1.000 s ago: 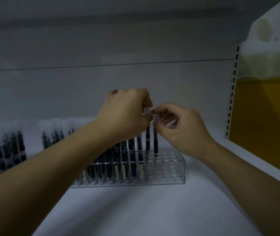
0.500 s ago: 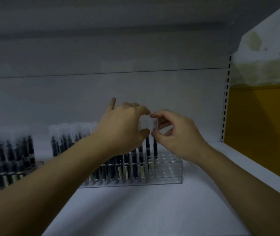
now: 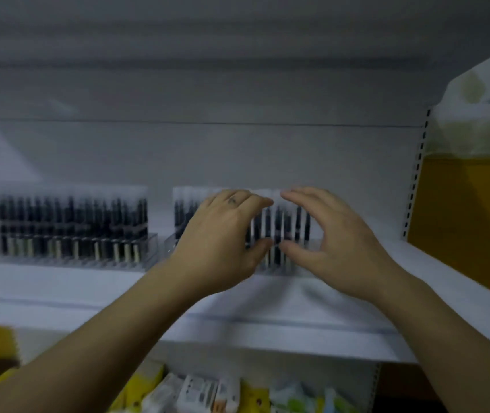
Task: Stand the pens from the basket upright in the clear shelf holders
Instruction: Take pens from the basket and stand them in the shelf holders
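Left hand (image 3: 222, 239) and right hand (image 3: 337, 242) hovered at the holder's (image 3: 274, 267) six o'clock, grips half-open, empty, likely to straighten pens (image 3: 286, 226).

There is a single view, from a wide-angle camera worn on the person's head as they stand close to the white metal shelf board (image 3: 267, 296). It faces forward and slightly down, at about the board's height. The grey back wall (image 3: 237, 156) fills the upper half. The left hand (image 3: 222, 242) and right hand (image 3: 339, 242) sit mid-frame, forearms rising from the bottom corners. Behind them is a clear plastic holder of dark pens (image 3: 279, 228); a fuller clear holder (image 3: 67, 231) stands left. A yellow side panel (image 3: 470, 234) closes the right edge, and blurred coloured packets (image 3: 208, 394) line the bottom. Everything is motion-blurred.
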### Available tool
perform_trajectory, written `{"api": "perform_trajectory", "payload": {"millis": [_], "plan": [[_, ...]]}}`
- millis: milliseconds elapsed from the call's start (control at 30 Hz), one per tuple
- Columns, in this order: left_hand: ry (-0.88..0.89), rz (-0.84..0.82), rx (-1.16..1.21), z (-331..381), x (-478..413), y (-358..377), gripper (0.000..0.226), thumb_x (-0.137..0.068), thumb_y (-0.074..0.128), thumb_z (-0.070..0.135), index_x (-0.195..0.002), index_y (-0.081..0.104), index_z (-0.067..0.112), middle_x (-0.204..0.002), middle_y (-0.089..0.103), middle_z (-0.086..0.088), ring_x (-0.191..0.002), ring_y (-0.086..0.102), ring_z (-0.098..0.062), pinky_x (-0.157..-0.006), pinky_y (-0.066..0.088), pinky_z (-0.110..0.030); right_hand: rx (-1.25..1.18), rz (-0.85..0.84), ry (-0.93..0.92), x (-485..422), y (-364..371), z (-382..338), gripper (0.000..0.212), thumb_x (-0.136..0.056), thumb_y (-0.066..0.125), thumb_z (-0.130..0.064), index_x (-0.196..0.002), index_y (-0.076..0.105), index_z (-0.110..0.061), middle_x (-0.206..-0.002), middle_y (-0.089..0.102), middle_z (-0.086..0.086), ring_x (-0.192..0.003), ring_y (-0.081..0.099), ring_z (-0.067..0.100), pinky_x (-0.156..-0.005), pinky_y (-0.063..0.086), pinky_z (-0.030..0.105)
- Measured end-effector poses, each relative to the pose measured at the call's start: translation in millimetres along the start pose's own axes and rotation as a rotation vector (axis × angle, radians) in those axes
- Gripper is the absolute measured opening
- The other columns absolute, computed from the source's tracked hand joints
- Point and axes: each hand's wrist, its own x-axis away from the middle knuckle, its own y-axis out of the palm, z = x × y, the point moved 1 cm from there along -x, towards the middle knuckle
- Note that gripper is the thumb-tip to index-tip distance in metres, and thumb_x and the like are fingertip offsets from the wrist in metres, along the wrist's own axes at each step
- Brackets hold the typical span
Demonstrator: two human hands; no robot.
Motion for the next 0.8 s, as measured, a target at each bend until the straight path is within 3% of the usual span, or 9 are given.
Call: {"api": "perform_trajectory", "payload": {"millis": [233, 367, 533, 633, 800], "plan": [[-0.128, -0.044, 0.042, -19, 126, -13, 0.053, -0.087, 0.066, 0.038, -0.134, 0.052, 0.019, -0.131, 0.055, 0.001, -0.121, 0.046, -0.019, -0.099, 0.04, -0.034, -0.153, -0.035, -0.072, 67, 56, -76, 0.058, -0.087, 0.069, -0.032, -0.14, 0.047, -0.026, -0.145, 0.041, -0.011, -0.136, 0.032, 0.007, -0.112, 0.023, 0.02], [-0.237, -0.106, 0.067, -31, 197, -9, 0.054, -0.087, 0.066, 0.039, -0.135, 0.052, 0.019, -0.132, 0.055, 0.002, -0.123, 0.047, -0.017, -0.101, 0.039, -0.032, -0.277, -0.136, -0.109, 106, 107, -113, 0.056, -0.087, 0.065, -0.036, -0.14, 0.047, -0.028, -0.139, 0.04, -0.018, -0.132, 0.03, -0.003, -0.108, 0.018, 0.006], [-0.415, -0.159, 0.106, -50, 276, 5, 0.054, -0.085, 0.067, 0.039, -0.132, 0.055, 0.017, -0.131, 0.057, -0.001, -0.12, 0.052, -0.024, -0.099, 0.044, -0.04, -0.403, -0.307, -0.038, 148, 179, -134, 0.058, -0.085, 0.066, -0.036, -0.139, 0.047, -0.03, -0.127, 0.034, -0.031, -0.119, 0.026, -0.021, -0.097, 0.013, -0.006], [-0.49, -0.262, 0.087, -60, 321, 26, 0.058, -0.085, 0.069, 0.042, -0.135, 0.053, 0.018, -0.136, 0.054, 0.0, -0.126, 0.048, -0.023, -0.1, 0.042, -0.037, -0.385, -0.483, 0.052, 178, 231, -129, 0.061, -0.087, 0.066, -0.039, -0.142, 0.04, -0.035, -0.135, 0.032, -0.029, -0.129, 0.025, -0.008, -0.101, 0.012, 0.001], [-0.666, -0.555, 0.075, -72, 393, 82, 0.068, -0.088, 0.058, 0.054, -0.146, 0.036, 0.026, -0.149, 0.04, 0.004, -0.139, 0.031, -0.018, -0.112, 0.026, -0.035, -0.412, -0.768, 0.248, 235, 309, -122, 0.064, -0.089, 0.065, -0.041, -0.145, 0.036, -0.032, -0.15, 0.032, -0.013, -0.137, 0.029, 0.01, -0.109, 0.031, 0.026]]}}
